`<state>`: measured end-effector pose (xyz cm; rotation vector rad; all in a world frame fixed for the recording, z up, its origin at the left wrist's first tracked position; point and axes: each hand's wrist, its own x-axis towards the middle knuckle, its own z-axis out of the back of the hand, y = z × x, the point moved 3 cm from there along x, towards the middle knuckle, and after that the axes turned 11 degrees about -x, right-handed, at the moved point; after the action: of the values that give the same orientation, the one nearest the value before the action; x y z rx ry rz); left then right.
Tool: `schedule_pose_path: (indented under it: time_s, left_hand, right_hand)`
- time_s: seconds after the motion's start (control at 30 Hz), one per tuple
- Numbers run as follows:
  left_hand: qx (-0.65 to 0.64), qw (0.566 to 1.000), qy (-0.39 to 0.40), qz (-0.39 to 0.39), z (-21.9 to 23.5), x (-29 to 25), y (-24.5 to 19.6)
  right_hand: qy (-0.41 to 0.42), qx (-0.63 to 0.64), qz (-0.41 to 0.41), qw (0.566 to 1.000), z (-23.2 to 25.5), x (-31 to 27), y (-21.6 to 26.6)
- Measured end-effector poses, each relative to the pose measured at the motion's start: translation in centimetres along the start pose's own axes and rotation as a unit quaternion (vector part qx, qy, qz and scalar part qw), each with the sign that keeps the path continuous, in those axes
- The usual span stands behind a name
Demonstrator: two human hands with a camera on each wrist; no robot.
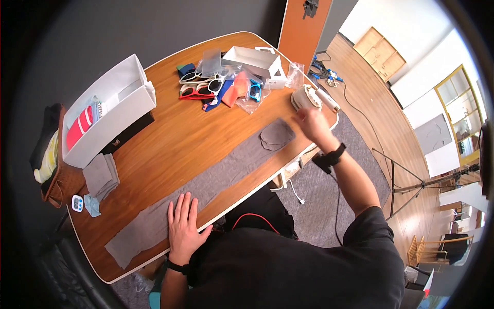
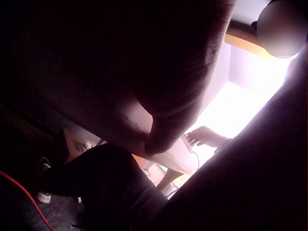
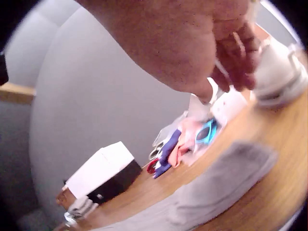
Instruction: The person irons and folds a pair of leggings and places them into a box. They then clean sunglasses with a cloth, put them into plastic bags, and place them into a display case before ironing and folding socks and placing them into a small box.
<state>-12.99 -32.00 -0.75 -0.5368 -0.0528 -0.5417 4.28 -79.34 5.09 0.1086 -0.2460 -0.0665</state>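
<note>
A long strip of grey cloth (image 1: 206, 180) lies along the near side of the wooden table, its right end folded over into a rounded flap. My left hand (image 1: 184, 226) rests flat on the cloth near its left part, fingers spread and thumb over the table edge. Past the cloth's right end, my right hand (image 1: 312, 125) hovers with loosely bent fingers beside a white iron-like appliance (image 1: 302, 98). In the right wrist view, the blurred fingers (image 3: 236, 53) hang close to that appliance (image 3: 279, 72), holding nothing visible. The left wrist view is mostly dark, with the left hand (image 2: 168, 130) in shadow.
At the back lie sunglasses (image 1: 198, 92), coloured cloths and plastic bags, beside an open white box (image 1: 252, 59). On the left stand a white bin (image 1: 110, 116) with packets inside, folded grey cloth (image 1: 100, 175), a small timer (image 1: 77, 203) and a brown basket (image 1: 64, 185).
</note>
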Motion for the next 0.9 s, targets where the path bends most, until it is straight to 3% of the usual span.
schedule_pose_path:
  time_s: [0.07, 0.2, 0.27, 0.5, 0.6, 0.77, 0.9]
  left_hand:
    - [-0.003, 1.0, -0.001, -0.002, 0.1, 0.0, 0.1]
    - [-0.011, 1.0, -0.003, 0.001, 0.2, -0.1, -0.1]
    - [-0.011, 1.0, -0.015, -0.005, 0.4, -0.2, 0.0]
    - [-0.025, 0.999, -0.039, -0.018, 0.3, -0.5, 0.2]
    - [-0.027, 0.999, -0.042, -0.023, 0.3, -0.4, 0.2]
    - [-0.028, 0.999, -0.035, -0.018, 0.3, -0.3, 0.2]
    - [-0.029, 0.999, -0.039, -0.016, 0.4, -0.4, 0.2]
  right_hand:
    - [0.08, 0.025, -0.051, 0.995, -3.3, -1.0, 0.2]
    - [0.064, -0.042, -0.072, 0.994, -4.5, -1.5, 0.9]
    - [0.169, 0.021, -0.086, 0.982, -4.9, -0.6, 0.1]
    - [0.134, 0.053, -0.119, 0.982, -3.1, 0.9, -3.0]
    - [0.114, 0.082, -0.114, 0.984, -2.2, 0.5, -2.2]
    - [0.1, 0.123, -0.085, 0.984, 1.4, -1.1, 3.7]
    - [0.062, 0.135, -0.004, 0.989, 1.6, -2.5, 7.2]
